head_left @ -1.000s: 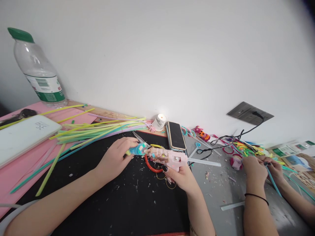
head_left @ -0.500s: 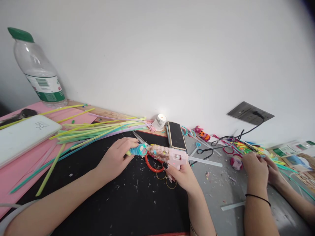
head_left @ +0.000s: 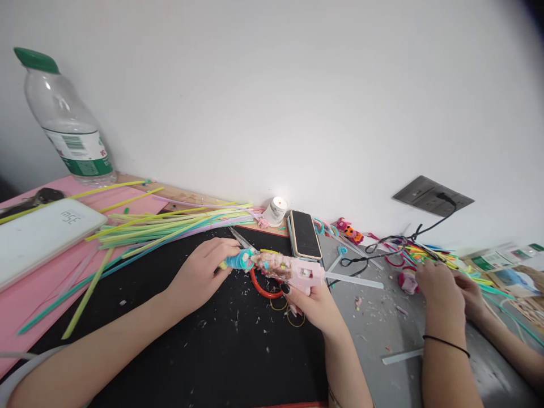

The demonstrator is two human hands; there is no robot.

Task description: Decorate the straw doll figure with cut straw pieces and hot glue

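My right hand (head_left: 317, 309) grips a pink hot glue gun (head_left: 293, 271) whose nozzle is crusted with glue and coloured bits; a clear glue stick (head_left: 355, 279) juts out of its back. The nozzle meets a small blue and teal coiled straw piece (head_left: 237, 260) pinched in the fingers of my left hand (head_left: 202, 273). Both hands rest over a black mat (head_left: 204, 340) speckled with trimmings. Red-handled scissors (head_left: 259, 280) lie under the glue gun.
Long yellow, green and purple straws (head_left: 170, 224) lie fanned behind my left hand. A plastic bottle (head_left: 68, 127), a white power bank (head_left: 40, 235), a lit tealight (head_left: 275, 211) and a phone (head_left: 304, 234) stand along the wall. Another person's hands (head_left: 446, 292) work among coloured straws at right.
My hands hold nearly still, the glue gun shifting only slightly. The other person's hands have drawn closer together and moved a little up and back.
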